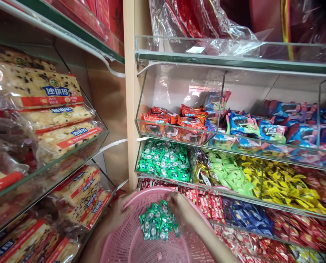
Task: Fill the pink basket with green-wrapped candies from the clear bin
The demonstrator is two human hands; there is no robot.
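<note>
Basket in hand, loading-type step by the look of it: pink plastic basket sits at 6 o'clock in the view, with a small heap of green-wrapped sweets inside, toward the basket's own 12 o'clock.

Left hand is at the basket's 10 o'clock, clamped on the rim, thumb side over the inner edge; blurred, so exact finger spread not readable. Right hand reaches over the rim at 1 o'clock, fingers curled and right at the edge of the heap. Can't tell whether they're pinched on a sweet, just touching, or free: tips hidden.

Matching green sweets fill a shelf bin at the basket's 12 o'clock, just beyond the rim. Light-green packets and yellow packets sit on the same shelf toward 2 o'clock; blue packets one tier lower, also near 2. Wrapped bars stacked at 10.

My read: step is handling sweets within the basket. Next move calls for a firm left grip, basket level, right fingers clear of the rim and glass edge.
</note>
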